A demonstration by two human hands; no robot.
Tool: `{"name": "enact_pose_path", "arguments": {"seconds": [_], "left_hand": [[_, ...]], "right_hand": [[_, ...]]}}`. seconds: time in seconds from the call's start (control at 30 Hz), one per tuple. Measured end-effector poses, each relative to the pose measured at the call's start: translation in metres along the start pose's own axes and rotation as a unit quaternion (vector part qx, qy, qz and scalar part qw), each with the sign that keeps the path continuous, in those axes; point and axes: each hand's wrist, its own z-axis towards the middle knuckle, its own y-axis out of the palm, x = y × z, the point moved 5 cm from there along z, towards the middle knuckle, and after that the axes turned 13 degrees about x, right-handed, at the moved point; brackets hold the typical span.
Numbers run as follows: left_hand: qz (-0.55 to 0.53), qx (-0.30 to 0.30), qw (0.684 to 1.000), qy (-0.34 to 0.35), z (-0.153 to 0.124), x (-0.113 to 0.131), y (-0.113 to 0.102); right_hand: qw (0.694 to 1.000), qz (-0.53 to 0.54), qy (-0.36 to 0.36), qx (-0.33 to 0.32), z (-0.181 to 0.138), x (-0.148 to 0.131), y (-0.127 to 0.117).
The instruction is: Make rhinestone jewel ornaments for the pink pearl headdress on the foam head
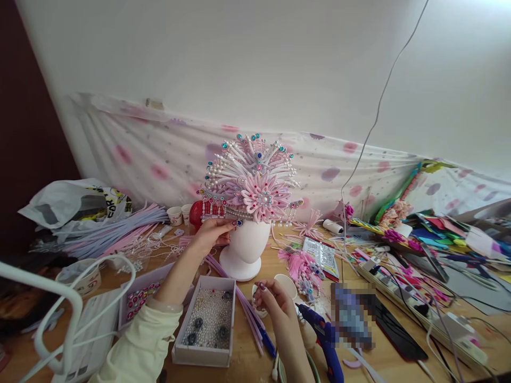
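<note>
A pink and white beaded headdress (pixel 255 186), set with pearls, blue and red gems and a large pink flower, sits on a white foam mannequin head (pixel 247 247). At its lower left edge, my left hand (pixel 213 234) is closed, with a blue gem (pixel 238 223) at its fingertips. My right hand (pixel 279 303) is lower, over small paper cups (pixel 285 284), its thumb and fingers pinched together. Whatever the right fingers hold is too small to make out. Right of that hand lies a blue glue gun (pixel 325 338).
A white box of pearls (pixel 207 324) stands in front, beside a tray of red gems (pixel 141 298). Lilac and pink stems (pixel 115 231) lie at left. A pink tassel (pixel 301 268), a black phone (pixel 395 327) and a power strip (pixel 423 319) are at right. A white cable frame (pixel 59 298) crosses the lower left.
</note>
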Motion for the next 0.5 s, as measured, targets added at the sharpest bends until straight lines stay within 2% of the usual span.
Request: {"name": "enact_pose_path", "arguments": {"seconds": [0.5], "left_hand": [[-0.016, -0.006, 1.0, 0.009, -0.0016, -0.0035, -0.0019]], "right_hand": [[1.0, -0.025, 0.001, -0.008, 0.0037, 0.0036, -0.007]]}}
